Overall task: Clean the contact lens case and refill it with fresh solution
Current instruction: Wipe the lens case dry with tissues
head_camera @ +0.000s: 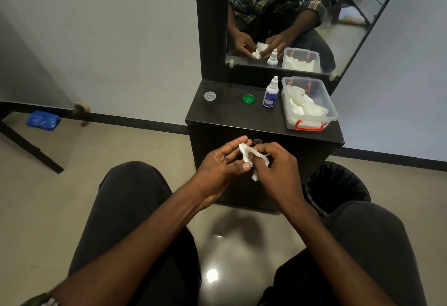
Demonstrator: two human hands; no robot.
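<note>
Both hands meet in front of the black cabinet, over my lap. My left hand (223, 160) holds the contact lens case, which is almost hidden under a white tissue (251, 158); its thumb presses on the tissue's lower edge. My right hand (275, 163) pinches the tissue with curled fingers and works it against the case. On the black cabinet top (232, 117) lie a clear cap (210, 95) at the left and a green cap (248, 99) in the middle. The white solution bottle (271, 93) stands upright beside the green cap.
A clear plastic box (308, 102) with red latches holds white tissues at the cabinet's right. A mirror (290, 15) stands behind it. A black-lined bin (338, 187) sits on the floor at the right. A blue packet (43, 119) lies on the floor at the far left.
</note>
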